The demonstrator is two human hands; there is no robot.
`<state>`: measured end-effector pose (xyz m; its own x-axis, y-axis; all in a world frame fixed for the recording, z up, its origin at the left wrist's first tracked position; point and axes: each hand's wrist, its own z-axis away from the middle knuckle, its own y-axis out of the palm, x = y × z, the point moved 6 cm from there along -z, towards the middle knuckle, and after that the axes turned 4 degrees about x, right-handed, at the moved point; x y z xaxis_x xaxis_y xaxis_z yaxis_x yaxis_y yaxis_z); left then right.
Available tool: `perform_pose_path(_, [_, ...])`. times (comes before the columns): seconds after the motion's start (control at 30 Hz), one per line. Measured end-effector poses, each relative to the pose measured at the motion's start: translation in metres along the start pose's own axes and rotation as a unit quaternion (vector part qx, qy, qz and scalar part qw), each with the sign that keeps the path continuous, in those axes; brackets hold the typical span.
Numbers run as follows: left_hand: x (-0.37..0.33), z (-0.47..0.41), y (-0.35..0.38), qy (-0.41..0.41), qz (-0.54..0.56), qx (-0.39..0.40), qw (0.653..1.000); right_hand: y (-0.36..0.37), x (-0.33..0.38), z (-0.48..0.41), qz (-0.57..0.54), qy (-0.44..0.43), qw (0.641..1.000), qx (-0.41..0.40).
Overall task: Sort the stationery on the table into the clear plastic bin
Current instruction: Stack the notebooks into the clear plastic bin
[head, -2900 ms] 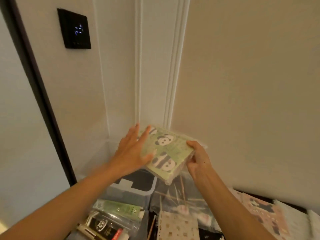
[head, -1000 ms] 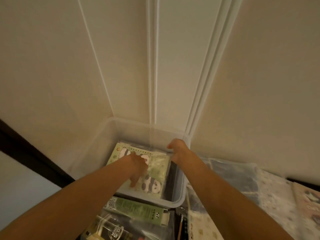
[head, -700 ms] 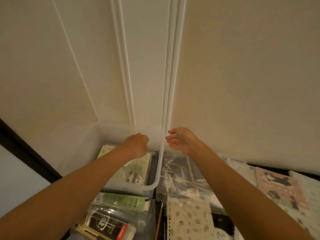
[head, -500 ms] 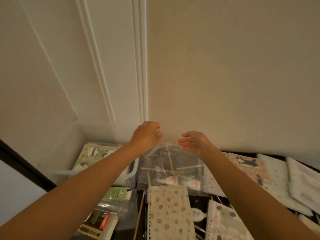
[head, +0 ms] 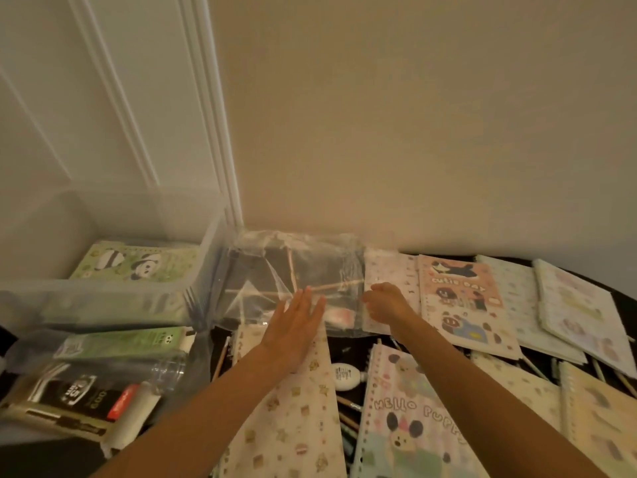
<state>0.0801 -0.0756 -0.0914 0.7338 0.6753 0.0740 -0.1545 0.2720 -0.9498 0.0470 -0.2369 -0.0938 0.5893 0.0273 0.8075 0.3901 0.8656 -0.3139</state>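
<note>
The clear plastic bin (head: 103, 294) stands at the left against the wall, and a green panda notebook (head: 138, 263) lies flat inside it. Just right of the bin lies a clear plastic bag (head: 293, 270) with pencils in it. My left hand (head: 296, 322) is flat, fingers straight, on the bag's near edge. At the bag's right edge is my right hand (head: 386, 303), fingers curled downward; whether it pinches the bag does not show. Several spiral notebooks cover the dark table, among them a cream patterned one (head: 293, 419) under my left forearm.
A "Hello Puppy" notebook (head: 410, 429) and a pink "cutie day" notebook (head: 462, 298) lie to the right, with more beyond. A green panda packet (head: 120, 339) and a black packet (head: 79, 398) sit in front of the bin. A small white bottle (head: 344, 372) and loose pencils lie between notebooks.
Both hands put the panda notebook into the bin, let it go, then moved right to the clear bag. My left hand has opened flat and dropped onto the bag.
</note>
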Motion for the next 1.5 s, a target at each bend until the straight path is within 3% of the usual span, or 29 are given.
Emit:
perform_pose_path(0.27, [-0.013, 0.007, 0.004, -0.02, 0.052, -0.171, 0.984, 0.007, 0.012, 0.004, -0.074, -0.108, 0.991, 0.011])
perform_pose_path(0.4, [-0.029, 0.027, -0.003, -0.061, 0.074, -0.263, 0.96, -0.005, 0.005, 0.043, -0.222, -0.17, 0.96, -0.002])
perform_pose_path(0.53, [-0.055, 0.061, -0.006, -0.069, 0.114, -0.33, 0.935, -0.03, -0.013, 0.098, -0.309, -0.233, 0.919, -0.069])
perform_pose_path(0.63, [-0.076, 0.085, -0.004, -0.043, 0.181, -0.332, 0.925, -0.042, -0.035, 0.131, -0.387, -0.246, 0.881, -0.113])
perform_pose_path(0.73, [-0.095, 0.102, 0.001, -0.014, 0.251, -0.279, 0.927, -0.041, -0.06, 0.154, -0.403, -0.228, 0.879, -0.114])
perform_pose_path(0.9, [-0.104, 0.114, 0.027, -0.001, 0.268, -0.18, 0.946, -0.025, -0.109, 0.156, -0.337, -0.108, 0.933, -0.068])
perform_pose_path(1.07, [-0.092, 0.136, 0.04, -0.028, 0.249, -0.149, 0.956, -0.028, -0.13, 0.166, -0.26, -0.067, 0.951, -0.15])
perform_pose_path(1.13, [-0.079, 0.146, 0.036, -0.079, 0.224, -0.172, 0.956, -0.035, -0.124, 0.184, -0.219, -0.136, 0.937, -0.235])
perform_pose_path(1.23, [-0.047, 0.158, 0.037, -0.19, 0.229, -0.172, 0.939, -0.029, -0.099, 0.22, -0.056, -0.325, 0.885, -0.329])
perform_pose_path(1.3, [-0.025, 0.161, 0.042, -0.243, 0.229, -0.148, 0.931, -0.003, -0.085, 0.218, 0.039, -0.382, 0.89, -0.245])
perform_pose_path(1.4, [0.004, 0.159, 0.059, -0.29, 0.25, -0.132, 0.914, 0.04, -0.084, 0.198, 0.207, -0.325, 0.918, -0.099])
perform_pose_path(1.5, [0.021, 0.154, 0.074, -0.3, 0.309, -0.137, 0.892, 0.062, -0.092, 0.181, 0.279, -0.261, 0.923, -0.04])
